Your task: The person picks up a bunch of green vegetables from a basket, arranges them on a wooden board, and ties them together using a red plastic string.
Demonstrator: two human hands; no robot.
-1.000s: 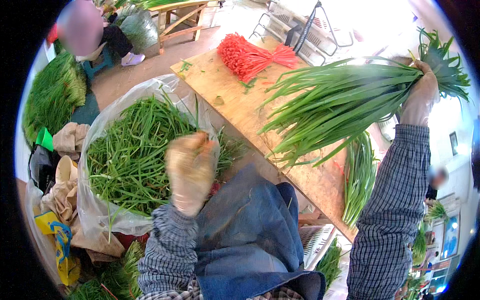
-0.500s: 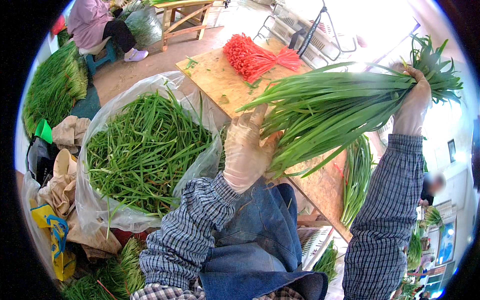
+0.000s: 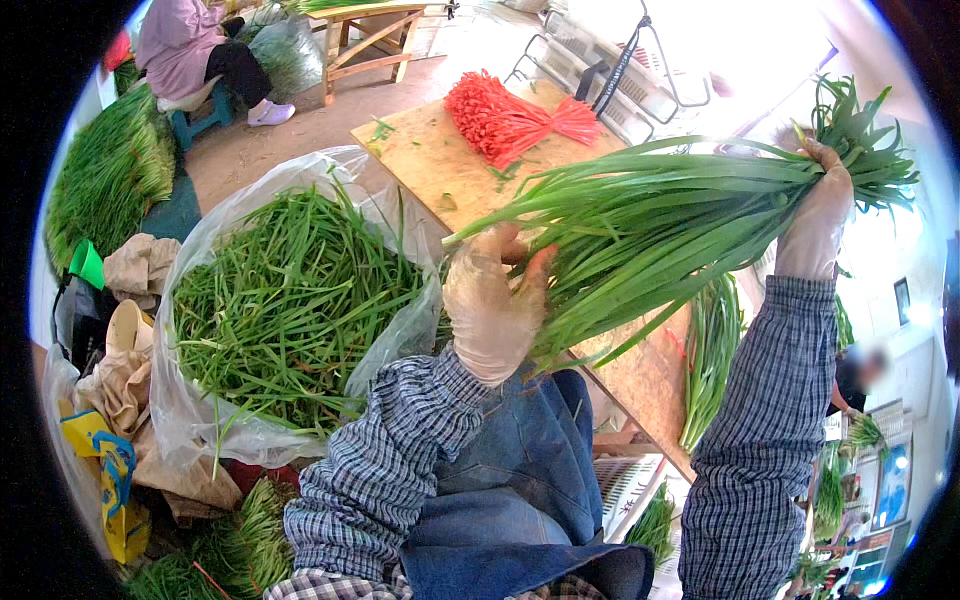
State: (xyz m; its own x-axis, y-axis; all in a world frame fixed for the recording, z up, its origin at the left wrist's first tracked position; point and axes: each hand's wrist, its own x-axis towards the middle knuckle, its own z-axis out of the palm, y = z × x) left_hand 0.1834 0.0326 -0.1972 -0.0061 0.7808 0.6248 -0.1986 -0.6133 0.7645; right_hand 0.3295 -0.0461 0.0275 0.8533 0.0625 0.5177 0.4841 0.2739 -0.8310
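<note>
A large bunch of garlic chives (image 3: 660, 215) stretches across the space above the wooden board, its long flat leaves pointing left. My right hand (image 3: 815, 210), in a thin pale glove, is closed around it near the right end; shorter stalks stick out beyond the fist. At the leaf tips is my left hand (image 3: 490, 310), gloved too, its fingers and thumb curled round the ends of some leaves. One leaf tip reaches past the fingers to the left. On the board's right side lies another bunch of chives (image 3: 708, 360), with a red tie on it.
A pile of red ties (image 3: 500, 115) rests on the wooden board (image 3: 420, 140). Left of my knees stands a clear plastic bag (image 3: 185, 410) full of loose green leaves. Beyond it are a chive heap (image 3: 110, 185) and a seated person (image 3: 185, 45). White crates (image 3: 590, 65) stand behind the board.
My left hand's fingers have curled in around the leaf tips, where they were stretched apart before. My right hand and the bunch have shifted slightly left.
</note>
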